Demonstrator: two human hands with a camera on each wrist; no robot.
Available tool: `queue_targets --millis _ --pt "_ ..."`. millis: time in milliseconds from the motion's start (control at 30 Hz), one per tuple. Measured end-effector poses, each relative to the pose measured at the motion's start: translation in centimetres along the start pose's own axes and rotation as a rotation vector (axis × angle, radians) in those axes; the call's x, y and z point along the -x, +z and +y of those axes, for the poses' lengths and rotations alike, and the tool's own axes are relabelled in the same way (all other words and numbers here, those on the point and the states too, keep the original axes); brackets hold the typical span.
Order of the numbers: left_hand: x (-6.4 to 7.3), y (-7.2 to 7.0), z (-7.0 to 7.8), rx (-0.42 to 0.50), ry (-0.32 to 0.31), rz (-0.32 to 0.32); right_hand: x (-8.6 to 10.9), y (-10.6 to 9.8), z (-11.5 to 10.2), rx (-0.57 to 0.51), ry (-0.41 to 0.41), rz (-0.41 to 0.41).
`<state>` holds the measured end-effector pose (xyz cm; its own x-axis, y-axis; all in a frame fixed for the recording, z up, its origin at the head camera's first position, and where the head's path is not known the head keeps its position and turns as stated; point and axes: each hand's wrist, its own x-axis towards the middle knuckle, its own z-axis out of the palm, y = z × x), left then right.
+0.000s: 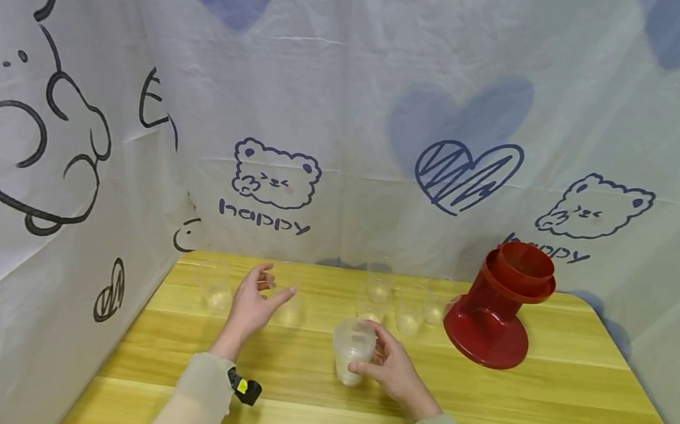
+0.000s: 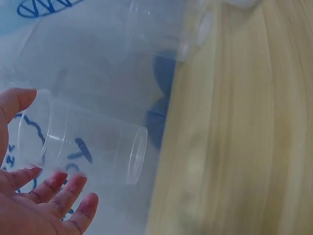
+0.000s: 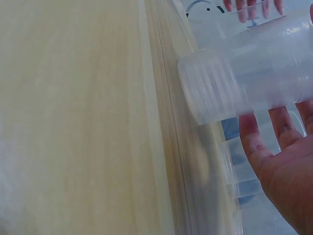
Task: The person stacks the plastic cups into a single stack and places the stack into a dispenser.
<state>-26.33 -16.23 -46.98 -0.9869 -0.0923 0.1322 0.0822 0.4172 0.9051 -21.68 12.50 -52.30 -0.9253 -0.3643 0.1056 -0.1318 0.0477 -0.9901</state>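
Note:
My right hand [image 1: 395, 375] grips a stack of nested clear plastic cups [image 1: 352, 355], thumb on the near side and fingers behind. In the right wrist view several layered rings show near the base of the stack [image 3: 215, 88]. My left hand [image 1: 252, 306] is beside a single clear plastic cup [image 1: 289, 312] standing on the table. In the left wrist view, its spread fingers and thumb lie around the rim end of that cup [image 2: 98, 142]; whether they touch it I cannot tell.
Another clear cup [image 1: 219, 294] stands left of my left hand. Several clear cups [image 1: 409, 318] stand along the back of the wooden table [image 1: 293, 421]. A red plastic holder with a round base [image 1: 492, 331] is at the right. A printed cloth [image 1: 357, 103] hangs behind.

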Motion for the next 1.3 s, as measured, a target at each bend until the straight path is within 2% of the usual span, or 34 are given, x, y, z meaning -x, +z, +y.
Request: queue_targets --millis 200,567,867,1300 --pt "0.6 0.2 1.2 0.038 0.075 -0.029 0.0 0.0 0.1 -0.003 0.000 0.000" --pt "2.1 0.3 4.0 0.093 0.178 -0.044 0.0 -0.1 0.2 -0.001 -0.005 0.000" --pt "3.3 0.2 6.2 0.194 0.225 -0.085 0.0 0.0 0.2 0.011 -0.012 0.002" --pt "4.2 0.5 8.6 0.231 0.321 -0.151 0.0 0.0 0.1 0.027 -0.038 -0.001"
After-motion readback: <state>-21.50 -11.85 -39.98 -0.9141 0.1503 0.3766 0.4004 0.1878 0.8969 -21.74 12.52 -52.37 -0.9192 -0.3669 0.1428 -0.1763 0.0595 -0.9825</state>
